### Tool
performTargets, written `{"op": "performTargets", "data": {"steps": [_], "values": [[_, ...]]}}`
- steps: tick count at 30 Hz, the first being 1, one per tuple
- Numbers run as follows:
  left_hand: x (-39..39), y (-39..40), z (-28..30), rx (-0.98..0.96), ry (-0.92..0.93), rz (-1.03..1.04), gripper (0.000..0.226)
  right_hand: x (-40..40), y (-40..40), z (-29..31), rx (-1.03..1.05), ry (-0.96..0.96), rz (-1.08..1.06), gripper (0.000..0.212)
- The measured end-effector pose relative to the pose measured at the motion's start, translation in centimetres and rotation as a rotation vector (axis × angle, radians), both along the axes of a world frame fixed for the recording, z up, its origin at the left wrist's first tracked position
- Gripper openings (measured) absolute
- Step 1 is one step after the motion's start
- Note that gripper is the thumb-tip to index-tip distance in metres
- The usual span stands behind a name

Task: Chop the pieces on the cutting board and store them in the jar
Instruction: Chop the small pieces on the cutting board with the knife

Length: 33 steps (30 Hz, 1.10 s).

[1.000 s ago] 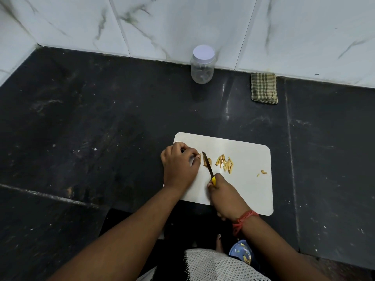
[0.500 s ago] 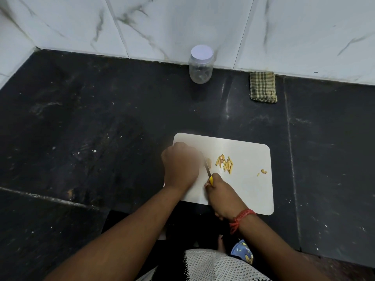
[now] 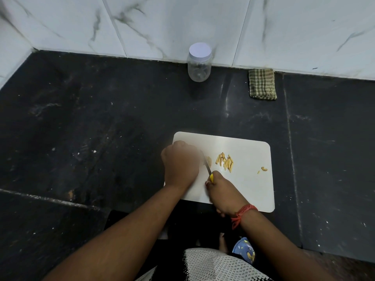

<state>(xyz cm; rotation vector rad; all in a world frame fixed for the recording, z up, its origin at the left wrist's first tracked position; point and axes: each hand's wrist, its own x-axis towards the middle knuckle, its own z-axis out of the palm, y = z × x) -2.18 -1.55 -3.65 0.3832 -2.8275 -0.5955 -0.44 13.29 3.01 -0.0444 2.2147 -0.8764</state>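
One clear jar (image 3: 198,67) stands upright at the back of the dark table (image 3: 101,128), against the marble wall, with its white lid (image 3: 199,50) on; nothing can be made out inside it. Just to its right, apart from it, lies one folded checked cloth (image 3: 262,84). One white cutting board (image 3: 249,185) lies nearer the person, well apart from the jar. On it sit the yellow-brown pieces: a loose cluster of thin strips (image 3: 225,162) near the middle, too many and too close to count exactly, two small bits (image 3: 262,169) off toward the right edge, and a blurred piece (image 3: 208,160) beside the left hand. The left hand (image 3: 180,162) rests on the left part of the board with its fingers curled under, knuckles up; its fingertips are blurred, so whether the grip pinches that piece cannot be told. The right hand (image 3: 222,192) has a tight grip curled round the yellow handle of one knife (image 3: 208,169), whose dark blade slants up and left toward the left hand's fingers, its tip at the blurred piece. A red thread band (image 3: 242,212) circles the right wrist.
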Motion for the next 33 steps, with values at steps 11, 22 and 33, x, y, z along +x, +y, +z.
{"op": "performTargets", "data": {"steps": [11, 22, 33], "values": [[-0.06, 0.05, -0.13, 0.025, 0.009, 0.013, 0.013, 0.46, 0.36, 0.17, 0.011, 0.049, -0.040, 0.018], [-0.06, 0.07, -0.05, 0.013, 0.023, 0.017, 0.006, 0.38, 0.03, 0.33, 0.018, 0.055, -0.007, 0.017], [-0.01, -0.08, -0.16, 0.056, 0.034, 0.021, 0.009, 0.49, -0.39, 0.20, -0.008, 0.016, 0.031, 0.017]]}}
